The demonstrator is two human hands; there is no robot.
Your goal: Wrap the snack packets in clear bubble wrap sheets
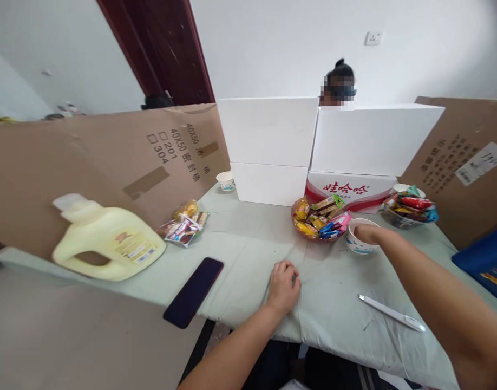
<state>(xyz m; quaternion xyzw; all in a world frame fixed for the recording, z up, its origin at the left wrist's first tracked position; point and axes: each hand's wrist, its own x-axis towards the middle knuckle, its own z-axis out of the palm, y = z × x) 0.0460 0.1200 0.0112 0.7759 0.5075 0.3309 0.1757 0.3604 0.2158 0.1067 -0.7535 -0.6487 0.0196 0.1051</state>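
Head view. The right hand (368, 234) reached across the pale cloth-covered table (248, 254) to a small paper cup (360, 237) at centre right of the frame; its fingers curled over the cup's near rim, though whether they had closed firmly on it could not be told, since the wrist hid them. The cup stood upright, touching or just beside a red dish of wrapped snacks (318, 219) on its left. A second bowl of snacks (411, 208) sat near the right cardboard screen (463, 168), and another paper cup (226, 181) stood at upper centre beside stacked white boxes (268, 146).

The left hand (283, 284) rested at lower centre on the cloth, fingers loosely bunched together and holding nothing visible. A dark phone (194, 291) lay to its left, a white pen (392, 313) to its lower right. A yellow detergent jug (108, 241) lay on its side at left, with a loose pile of packets (184, 223) beyond it. Another person's head showed above the boxes.

The step in hand was judged to be taking hold of the cup. The next move would call for a secure grip on its thin rim and a level lift clear of the adjoining dish.
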